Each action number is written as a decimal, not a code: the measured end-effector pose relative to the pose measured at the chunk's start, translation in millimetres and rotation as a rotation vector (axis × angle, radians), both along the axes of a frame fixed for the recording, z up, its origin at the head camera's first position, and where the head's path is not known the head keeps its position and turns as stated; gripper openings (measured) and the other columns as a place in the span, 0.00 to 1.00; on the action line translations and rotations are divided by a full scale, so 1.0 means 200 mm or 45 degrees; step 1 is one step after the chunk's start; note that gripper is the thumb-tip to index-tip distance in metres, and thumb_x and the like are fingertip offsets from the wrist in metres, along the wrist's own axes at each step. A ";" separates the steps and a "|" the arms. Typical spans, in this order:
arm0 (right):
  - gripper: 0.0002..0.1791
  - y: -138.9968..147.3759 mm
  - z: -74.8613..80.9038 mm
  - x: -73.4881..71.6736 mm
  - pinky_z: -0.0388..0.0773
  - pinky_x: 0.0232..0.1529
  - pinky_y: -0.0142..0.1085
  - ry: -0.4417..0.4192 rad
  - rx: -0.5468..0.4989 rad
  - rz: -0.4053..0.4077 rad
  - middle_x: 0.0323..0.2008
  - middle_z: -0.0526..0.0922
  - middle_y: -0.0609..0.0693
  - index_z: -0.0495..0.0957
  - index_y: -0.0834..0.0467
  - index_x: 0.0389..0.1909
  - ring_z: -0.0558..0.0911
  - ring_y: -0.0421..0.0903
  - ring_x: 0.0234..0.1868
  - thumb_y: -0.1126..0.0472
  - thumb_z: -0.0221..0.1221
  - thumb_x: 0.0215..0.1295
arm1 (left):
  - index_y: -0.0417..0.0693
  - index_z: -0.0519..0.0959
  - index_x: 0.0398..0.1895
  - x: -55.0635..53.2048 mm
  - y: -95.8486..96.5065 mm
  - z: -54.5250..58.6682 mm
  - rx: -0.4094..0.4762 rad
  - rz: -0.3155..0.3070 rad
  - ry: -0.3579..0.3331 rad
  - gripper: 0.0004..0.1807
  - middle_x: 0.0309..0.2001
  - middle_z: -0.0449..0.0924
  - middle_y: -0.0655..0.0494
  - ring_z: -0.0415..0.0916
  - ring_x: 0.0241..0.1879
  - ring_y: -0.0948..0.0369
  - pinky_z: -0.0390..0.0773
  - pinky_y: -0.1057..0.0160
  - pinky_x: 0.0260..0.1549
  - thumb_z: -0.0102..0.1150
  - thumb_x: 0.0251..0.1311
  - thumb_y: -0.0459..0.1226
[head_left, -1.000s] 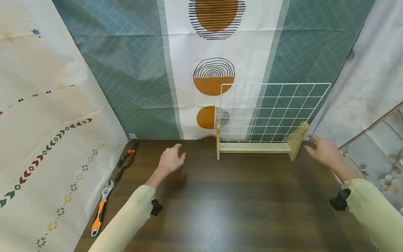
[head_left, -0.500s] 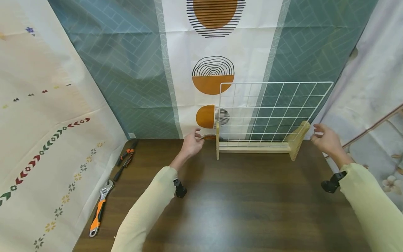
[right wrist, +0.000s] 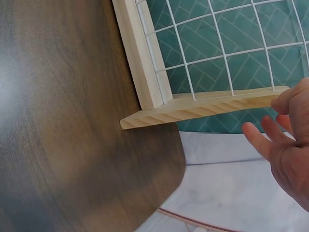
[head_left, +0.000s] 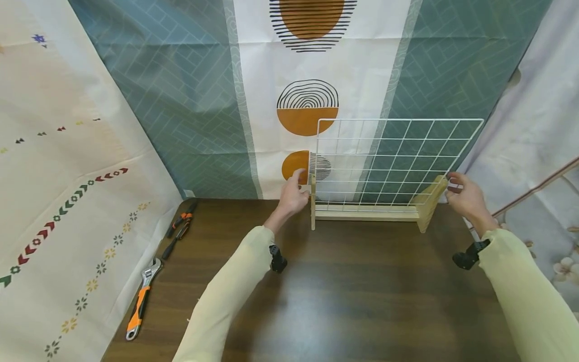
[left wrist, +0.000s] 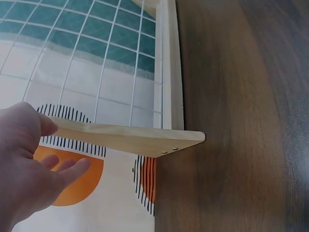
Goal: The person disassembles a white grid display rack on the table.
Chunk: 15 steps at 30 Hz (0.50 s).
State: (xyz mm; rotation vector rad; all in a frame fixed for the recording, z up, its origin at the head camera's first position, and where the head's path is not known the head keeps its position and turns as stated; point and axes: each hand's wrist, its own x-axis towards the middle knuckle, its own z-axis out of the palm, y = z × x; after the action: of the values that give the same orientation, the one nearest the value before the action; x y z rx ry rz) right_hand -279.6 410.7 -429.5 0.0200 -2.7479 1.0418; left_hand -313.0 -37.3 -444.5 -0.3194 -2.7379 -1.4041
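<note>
A white wire grid rack [head_left: 398,155] stands upright on the dark brown table, held by two pale wooden side panels and a wooden crossbar [head_left: 366,213]. My left hand [head_left: 293,196] is by the left side panel [left wrist: 130,137], its fingers loose on the outer side and one digit at the panel's upper end. My right hand [head_left: 468,198] is at the right side panel [right wrist: 203,108]; one digit appears to touch its upper end, while the other fingers stay loosely bent beside it. Firm contact is unclear for either hand.
An adjustable wrench [head_left: 142,301] with an orange and black handle lies along the table's left edge. Behind it lie orange-and-black pliers [head_left: 181,221] and a screwdriver [head_left: 175,241]. Patterned curtains [head_left: 194,100] surround the table, and a copper-coloured rod [head_left: 538,186] slants at the right.
My left hand has moved right and forward to the left side panel. My right hand has moved in to the right side panel. The rack has stayed in its place on the table.
</note>
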 end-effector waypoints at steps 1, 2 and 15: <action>0.30 0.00 0.00 0.00 0.64 0.28 0.15 0.000 -0.005 0.001 0.59 0.67 0.81 0.60 0.75 0.67 0.72 0.77 0.56 0.73 0.47 0.62 | 0.44 0.60 0.74 -0.01 0.00 0.00 -0.006 0.003 -0.004 0.36 0.64 0.68 0.36 0.72 0.58 0.42 0.73 0.51 0.57 0.56 0.60 0.25; 0.30 0.00 0.00 -0.01 0.64 0.28 0.15 0.000 -0.011 0.006 0.59 0.66 0.81 0.59 0.75 0.67 0.71 0.78 0.56 0.74 0.47 0.62 | 0.44 0.60 0.74 -0.01 0.01 0.00 -0.009 0.006 -0.010 0.37 0.64 0.68 0.36 0.72 0.58 0.42 0.73 0.51 0.57 0.57 0.61 0.25; 0.33 0.00 0.00 -0.05 0.68 0.25 0.18 -0.122 -0.079 0.008 0.61 0.61 0.82 0.53 0.76 0.70 0.68 0.78 0.59 0.74 0.47 0.63 | 0.47 0.59 0.75 -0.05 0.06 -0.03 -0.024 -0.016 -0.026 0.36 0.61 0.70 0.37 0.74 0.55 0.46 0.74 0.52 0.55 0.56 0.63 0.25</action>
State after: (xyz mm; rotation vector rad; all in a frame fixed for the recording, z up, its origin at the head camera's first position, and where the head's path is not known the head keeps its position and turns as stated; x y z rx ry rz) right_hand -289.5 410.8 -429.1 -0.0312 -2.8002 1.1582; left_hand -324.0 -26.0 -449.6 -0.3253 -2.7715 -1.3927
